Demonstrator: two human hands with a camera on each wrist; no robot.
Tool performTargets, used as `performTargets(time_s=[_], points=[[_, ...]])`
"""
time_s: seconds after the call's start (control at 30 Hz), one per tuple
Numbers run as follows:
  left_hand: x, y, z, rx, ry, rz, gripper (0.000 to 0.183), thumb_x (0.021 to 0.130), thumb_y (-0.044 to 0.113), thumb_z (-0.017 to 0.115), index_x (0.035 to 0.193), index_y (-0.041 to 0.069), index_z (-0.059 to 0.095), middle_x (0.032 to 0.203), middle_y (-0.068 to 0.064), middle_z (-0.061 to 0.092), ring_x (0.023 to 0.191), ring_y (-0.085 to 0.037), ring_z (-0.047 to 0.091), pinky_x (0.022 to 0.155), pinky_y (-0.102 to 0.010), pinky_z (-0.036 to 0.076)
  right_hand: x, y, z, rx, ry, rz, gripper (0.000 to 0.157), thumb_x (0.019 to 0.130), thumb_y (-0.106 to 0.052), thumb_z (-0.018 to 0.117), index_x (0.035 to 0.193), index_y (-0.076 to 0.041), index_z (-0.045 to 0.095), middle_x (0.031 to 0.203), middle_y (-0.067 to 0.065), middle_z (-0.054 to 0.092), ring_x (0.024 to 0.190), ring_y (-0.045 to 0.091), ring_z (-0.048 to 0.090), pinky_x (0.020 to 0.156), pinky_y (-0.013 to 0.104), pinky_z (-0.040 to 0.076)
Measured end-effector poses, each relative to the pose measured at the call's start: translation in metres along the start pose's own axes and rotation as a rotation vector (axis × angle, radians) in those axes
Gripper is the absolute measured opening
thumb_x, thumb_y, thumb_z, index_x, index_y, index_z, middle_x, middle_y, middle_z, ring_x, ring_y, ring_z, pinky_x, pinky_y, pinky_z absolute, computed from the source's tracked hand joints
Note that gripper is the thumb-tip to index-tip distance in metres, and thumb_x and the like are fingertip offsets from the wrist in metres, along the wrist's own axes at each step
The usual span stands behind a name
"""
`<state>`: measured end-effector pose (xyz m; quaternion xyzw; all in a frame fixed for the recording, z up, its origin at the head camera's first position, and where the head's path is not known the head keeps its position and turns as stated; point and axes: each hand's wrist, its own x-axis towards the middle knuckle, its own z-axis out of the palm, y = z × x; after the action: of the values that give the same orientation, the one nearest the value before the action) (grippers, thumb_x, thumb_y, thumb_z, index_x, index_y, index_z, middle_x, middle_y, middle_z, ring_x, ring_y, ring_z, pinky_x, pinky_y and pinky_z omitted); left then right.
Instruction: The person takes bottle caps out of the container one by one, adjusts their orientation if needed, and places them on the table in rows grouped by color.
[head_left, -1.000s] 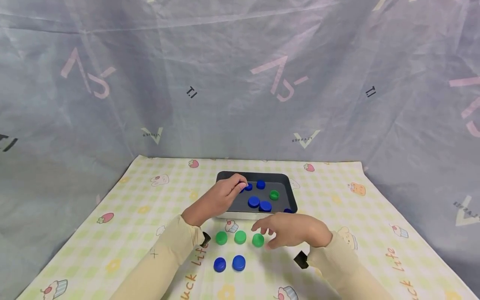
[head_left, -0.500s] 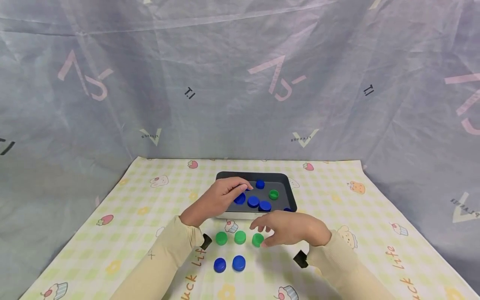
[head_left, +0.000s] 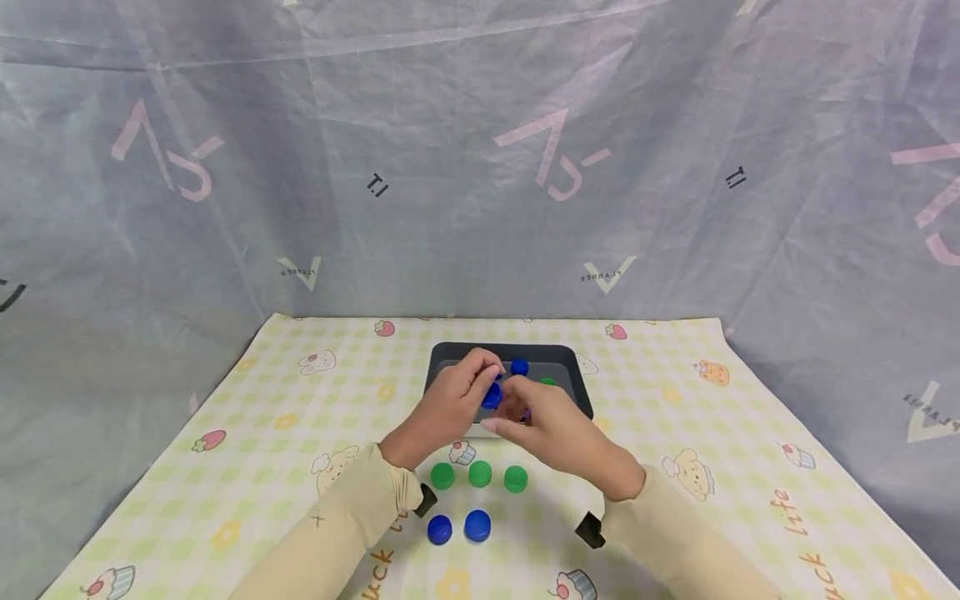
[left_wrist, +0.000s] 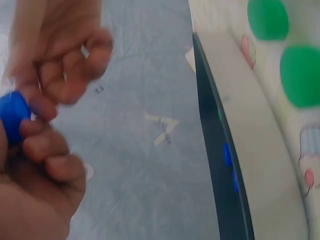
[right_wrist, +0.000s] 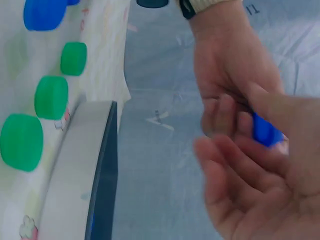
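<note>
My left hand (head_left: 448,398) pinches a blue bottle cap (head_left: 492,396) between thumb and fingers, above the dark tray (head_left: 570,362). Beside it is my right hand (head_left: 551,423), thumb and fingers spread and loosely bent, facing the cap. From the left wrist, the blue cap (left_wrist: 14,116) shows in the left fingertips, and the right hand's fingertips (left_wrist: 42,106) come right up to it. In the right wrist view the left hand (right_wrist: 235,65) holds the cap, partly covered by the right hand (right_wrist: 255,175).
A green cap (head_left: 516,479) ends a row of several in front of the tray. Nearer to me lie two blue caps, one at left (head_left: 439,529) and one at right (head_left: 477,526). Inside the tray a blue cap (head_left: 520,367) and a green cap (head_left: 549,382) show; the hands hide others.
My right hand has moved from the green caps forward and left, up to the left hand. My left hand has lifted a blue cap from the tray.
</note>
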<state>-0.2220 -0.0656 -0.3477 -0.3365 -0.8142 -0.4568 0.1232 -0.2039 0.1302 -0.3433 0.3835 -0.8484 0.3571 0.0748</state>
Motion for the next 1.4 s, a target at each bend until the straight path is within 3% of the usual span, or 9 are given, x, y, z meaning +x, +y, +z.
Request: performTargets(time_s=[0.13, 0.27, 0.47, 0.7, 0.93, 1.07, 1.23, 1.3, 1.4], points=[[-0.002, 0.002, 0.007, -0.027, 0.07, 0.006, 0.019, 0.109, 0.023, 0.04, 0.111, 0.009, 0.053, 0.07, 0.002, 0.046, 0.053, -0.01, 0.041, 0.052, -0.024, 0.037, 0.0, -0.003, 0.003, 0.037, 0.176, 0.049, 0.027, 0.092, -0.033, 0.072, 0.109, -0.015, 0.062, 0.083, -0.009, 0.065, 0.064, 0.005, 0.058, 0.057, 0.025, 0.05], [-0.003, 0.001, 0.011, -0.083, 0.085, -0.053, 0.016, 0.108, 0.025, 0.045, 0.112, 0.011, 0.053, 0.073, 0.002, 0.05, 0.052, -0.011, 0.04, 0.052, -0.025, 0.037, 0.0, -0.004, 0.005, 0.041, 0.276, 0.061, 0.028, 0.087, -0.03, 0.078, 0.107, -0.013, 0.066, 0.083, -0.006, 0.065, 0.065, 0.005, 0.06, 0.059, 0.025, 0.052], [-0.003, 0.0, 0.017, -0.257, 0.076, -0.148, 0.022, 0.105, 0.033, 0.051, 0.112, 0.011, 0.05, 0.056, -0.001, 0.042, 0.045, -0.013, 0.036, 0.047, -0.024, 0.033, 0.0, -0.003, 0.006, 0.101, 0.282, 0.058, 0.029, 0.086, -0.025, 0.079, 0.109, -0.011, 0.069, 0.086, -0.005, 0.068, 0.069, 0.006, 0.063, 0.062, 0.026, 0.055], [-0.004, -0.002, 0.019, -0.379, 0.037, -0.177, 0.027, 0.104, 0.037, 0.05, 0.113, 0.011, 0.05, 0.051, -0.002, 0.037, 0.04, -0.014, 0.032, 0.044, -0.025, 0.032, 0.0, 0.001, 0.006, 0.078, 0.233, -0.05, 0.029, 0.084, -0.02, 0.081, 0.109, -0.014, 0.069, 0.088, -0.007, 0.064, 0.073, 0.006, 0.061, 0.064, 0.025, 0.053], [-0.002, -0.008, 0.017, -0.253, -0.028, -0.168, 0.047, 0.105, 0.054, 0.032, 0.112, 0.011, 0.051, 0.066, -0.001, 0.043, 0.052, -0.015, 0.043, 0.05, -0.025, 0.038, -0.001, 0.004, 0.008, 0.072, 0.198, -0.072, 0.029, 0.086, -0.023, 0.079, 0.111, -0.012, 0.068, 0.084, -0.007, 0.065, 0.066, 0.004, 0.059, 0.059, 0.024, 0.052], [0.0, -0.01, 0.011, -0.157, -0.02, -0.147, 0.057, 0.105, 0.058, 0.024, 0.114, 0.008, 0.051, 0.072, -0.008, 0.049, 0.058, -0.014, 0.047, 0.052, -0.024, 0.039, -0.002, 0.002, 0.008, 0.099, 0.19, -0.084, 0.025, 0.084, -0.019, 0.082, 0.103, -0.013, 0.067, 0.075, -0.007, 0.066, 0.058, 0.004, 0.057, 0.052, 0.024, 0.05], [0.003, -0.011, 0.001, -0.154, -0.012, -0.148, 0.037, 0.111, 0.036, 0.028, 0.115, 0.007, 0.051, 0.065, -0.018, 0.05, 0.047, -0.011, 0.04, 0.048, -0.024, 0.035, -0.002, -0.002, 0.006, 0.096, 0.073, -0.115, 0.024, 0.082, -0.017, 0.084, 0.095, -0.015, 0.065, 0.065, -0.01, 0.06, 0.052, 0.002, 0.053, 0.048, 0.023, 0.047], [0.003, -0.01, -0.003, -0.16, -0.02, -0.158, 0.03, 0.111, 0.029, 0.03, 0.115, 0.007, 0.051, 0.062, -0.014, 0.049, 0.045, -0.011, 0.039, 0.047, -0.024, 0.035, -0.002, -0.002, 0.003, 0.072, -0.037, -0.088, 0.023, 0.082, -0.021, 0.084, 0.093, -0.016, 0.064, 0.064, -0.012, 0.058, 0.053, 0.001, 0.052, 0.049, 0.022, 0.046], [0.004, -0.011, -0.005, -0.154, -0.028, -0.178, 0.028, 0.111, 0.031, 0.034, 0.113, 0.01, 0.052, 0.061, -0.009, 0.048, 0.047, -0.013, 0.04, 0.049, -0.025, 0.036, -0.001, 0.0, -0.003, 0.01, -0.243, -0.039, 0.021, 0.083, -0.026, 0.083, 0.09, -0.019, 0.064, 0.07, -0.014, 0.06, 0.057, 0.001, 0.054, 0.053, 0.021, 0.048]])
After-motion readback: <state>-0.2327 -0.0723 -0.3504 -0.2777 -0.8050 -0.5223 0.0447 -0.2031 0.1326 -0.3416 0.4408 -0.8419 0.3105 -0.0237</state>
